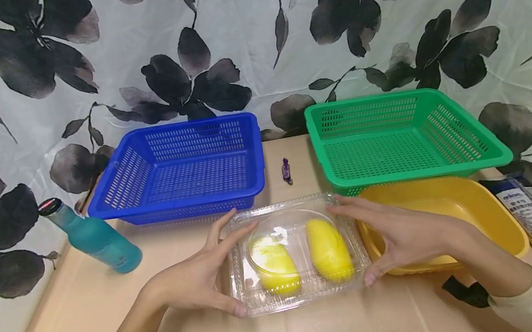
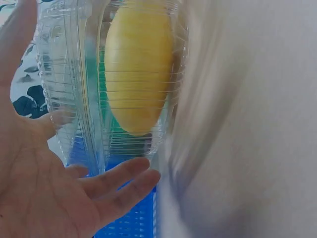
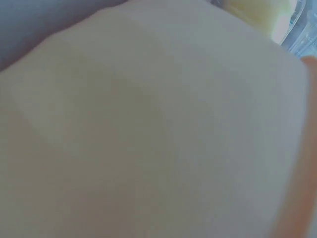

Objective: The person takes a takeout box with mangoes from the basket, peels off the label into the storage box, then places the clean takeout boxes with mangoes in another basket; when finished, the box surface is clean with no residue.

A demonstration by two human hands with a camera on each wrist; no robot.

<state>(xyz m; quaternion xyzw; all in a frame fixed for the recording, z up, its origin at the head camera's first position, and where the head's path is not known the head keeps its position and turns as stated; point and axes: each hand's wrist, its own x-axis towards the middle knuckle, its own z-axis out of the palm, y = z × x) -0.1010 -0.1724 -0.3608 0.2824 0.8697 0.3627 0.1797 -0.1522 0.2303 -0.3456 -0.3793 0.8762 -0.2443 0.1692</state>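
- Step in hand, as it appears: steadying a clear plastic clamshell (image 1: 303, 255) from both sides, its lid seemingly down over two yellow mangoes (image 1: 328, 249).
- Left hand (image 1: 197, 279) touches the left end, right hand (image 1: 399, 233) the right; thumbs lie near, other fingers far, all spread rather than curled. How firmly they press cannot be told.
- The clamshell sits between the palms, near the gap separating the blue basket (image 1: 177, 210) and green basket (image 1: 421, 173).
- The next move probably calls for even, gentle pressure, since thin plastic may flex.
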